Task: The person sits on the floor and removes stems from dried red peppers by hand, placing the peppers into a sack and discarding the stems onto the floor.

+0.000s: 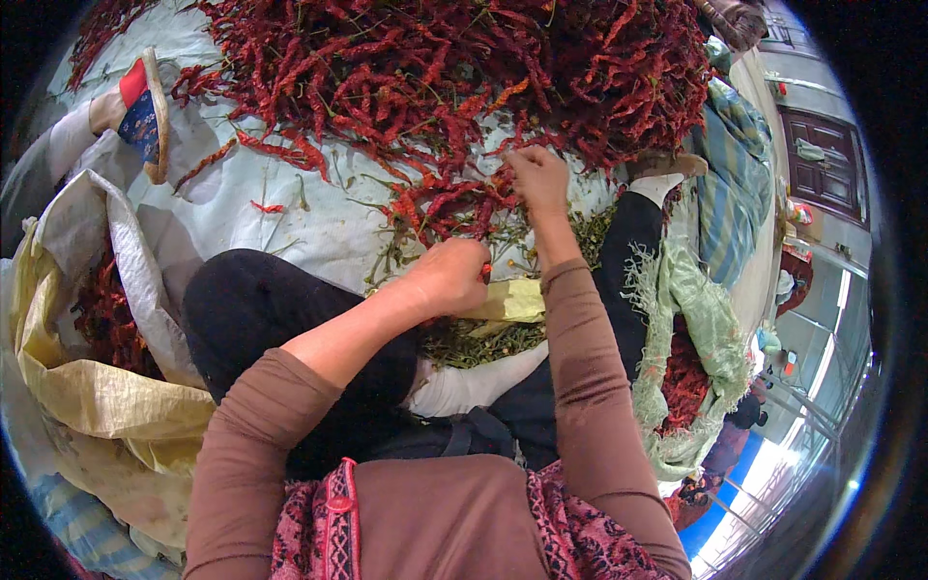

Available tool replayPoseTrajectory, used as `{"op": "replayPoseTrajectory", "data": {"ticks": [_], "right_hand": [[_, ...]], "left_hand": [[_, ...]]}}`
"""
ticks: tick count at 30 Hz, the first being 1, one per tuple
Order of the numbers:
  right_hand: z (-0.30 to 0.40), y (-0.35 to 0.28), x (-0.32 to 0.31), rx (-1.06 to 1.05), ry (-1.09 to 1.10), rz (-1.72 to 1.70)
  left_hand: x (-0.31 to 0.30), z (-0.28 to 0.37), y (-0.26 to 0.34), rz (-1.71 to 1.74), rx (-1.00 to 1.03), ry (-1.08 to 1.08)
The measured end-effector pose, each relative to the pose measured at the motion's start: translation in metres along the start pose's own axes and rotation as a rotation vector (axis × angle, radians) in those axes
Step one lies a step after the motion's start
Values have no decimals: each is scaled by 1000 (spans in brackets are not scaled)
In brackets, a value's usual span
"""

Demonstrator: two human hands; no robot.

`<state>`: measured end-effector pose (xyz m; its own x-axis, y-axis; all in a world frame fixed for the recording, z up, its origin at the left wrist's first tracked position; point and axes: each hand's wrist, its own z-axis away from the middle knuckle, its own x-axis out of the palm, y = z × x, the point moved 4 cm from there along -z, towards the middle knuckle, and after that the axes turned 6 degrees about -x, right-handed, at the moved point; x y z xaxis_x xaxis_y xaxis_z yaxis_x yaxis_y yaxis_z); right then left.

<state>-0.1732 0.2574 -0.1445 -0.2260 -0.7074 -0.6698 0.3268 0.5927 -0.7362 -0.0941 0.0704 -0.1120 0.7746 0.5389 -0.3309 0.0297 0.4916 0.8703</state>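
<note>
My left hand [453, 277] is curled shut above my folded leg, and a bit of dried red chili pepper [485, 271] shows at its fingers. Farther forward, my right hand [540, 180] pinches at a dried chili at the edge of the heap; its fingertips partly hide what they hold. Loose red chilies [435, 206] lie on the white sheet [239, 210] just beyond both hands. Beneath them are green stems [500, 344], gathered around a pale yellow strip of material [507, 301] by my white-socked foot [478, 380].
A large heap of dried chilies [435, 65] spreads ahead. On the left, a woven sack [109, 395] holds red chilies; a pale green sack [707, 297] on the right does too. Another person's shoe [145, 119] rests at the upper left. A striped sack [732, 181] lies right.
</note>
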Motion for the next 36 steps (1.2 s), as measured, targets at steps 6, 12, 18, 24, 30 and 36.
{"op": "replayPoseTrajectory", "data": {"ticks": [6,12,18,24,30,36], "right_hand": [[11,-26,-32,43,17,-488],[67,-137,35,55,-287,-766],[176,-291,101,-205,-1088,-633],[73,-140,-16,-61,-214,-584],[94,-36,-83,-12,-39,-246],[127,-64,-1,-374,-275,78]], "left_hand": [[-1,1,9,-26,0,-1],[16,-3,-4,-27,-32,17],[58,-12,-48,235,22,176],[-1,-4,-9,-144,-133,110],[-108,14,-31,770,-186,681],[-115,21,-47,1021,-251,695]]}}
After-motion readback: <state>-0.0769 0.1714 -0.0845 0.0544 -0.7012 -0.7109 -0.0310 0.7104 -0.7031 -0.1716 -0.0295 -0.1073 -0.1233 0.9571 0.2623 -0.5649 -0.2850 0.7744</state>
